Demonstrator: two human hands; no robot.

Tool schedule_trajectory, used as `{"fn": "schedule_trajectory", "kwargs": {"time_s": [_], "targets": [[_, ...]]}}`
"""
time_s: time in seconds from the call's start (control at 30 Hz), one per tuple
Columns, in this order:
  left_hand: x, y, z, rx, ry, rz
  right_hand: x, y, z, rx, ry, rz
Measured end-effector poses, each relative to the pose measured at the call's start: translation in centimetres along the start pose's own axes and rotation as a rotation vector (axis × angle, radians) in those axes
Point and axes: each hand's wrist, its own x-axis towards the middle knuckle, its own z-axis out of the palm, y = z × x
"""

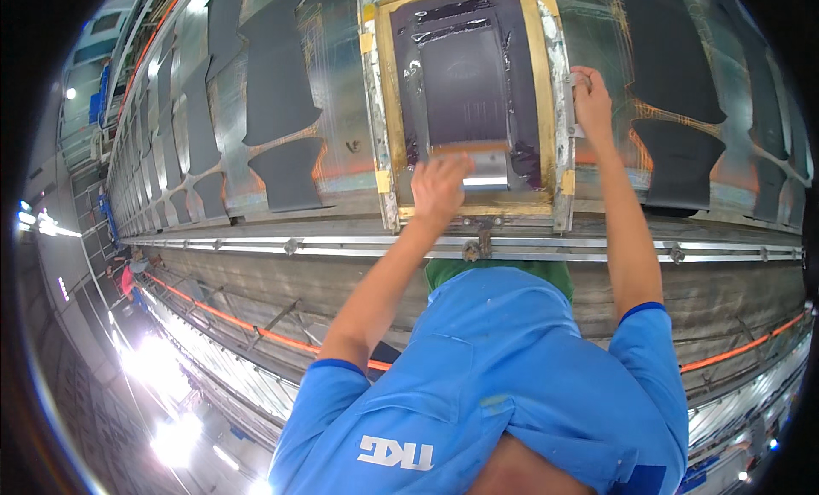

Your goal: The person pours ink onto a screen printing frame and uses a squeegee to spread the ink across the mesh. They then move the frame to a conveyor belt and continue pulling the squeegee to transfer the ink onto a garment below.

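A screen-printing frame [556,85] with a worn, taped rim lies in front of me. Its mesh [465,85] is dark purple, with wet, shiny ink streaks along the edges of a rectangular area. Near the frame's close end, my left hand [439,188] is closed around the left part of a squeegee [488,165], which has an orange-brown upper edge and a bright metallic face. The squeegee rests across the lower part of the mesh. At the right side of the frame, my right hand [590,102] has its fingers bent over a pale piece on the rim.
Dark grey cut-out panels [277,94] lie in a row along the long table, on both sides of the frame. A metal rail [358,247] with clamps runs along the near edge. Behind me stretches an orange bar [230,310]. Far left, another person [128,280] stands by the line.
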Motion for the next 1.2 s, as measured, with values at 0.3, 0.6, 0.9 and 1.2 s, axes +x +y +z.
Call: {"fn": "schedule_trajectory", "kwargs": {"time_s": [0.3,0.6,0.9,1.2], "targets": [[12.0,-6.9,-0.1,-0.045,-0.001,-0.072,0.2,-0.4,1.5,-0.198,0.057,-0.113],[19.8,-8.8,0.9,0.222,-0.088,-0.055,-0.9,-2.1,0.9,-0.179,0.046,-0.011],[12.6,-5.8,0.5,-0.015,-0.017,0.003,-0.2,-1.7,0.4,-0.12,0.095,-0.015],[30.0,-11.2,0.2,0.202,-0.232,-0.142,-0.9,-2.1,0.4,-0.143,0.101,-0.078]]}}
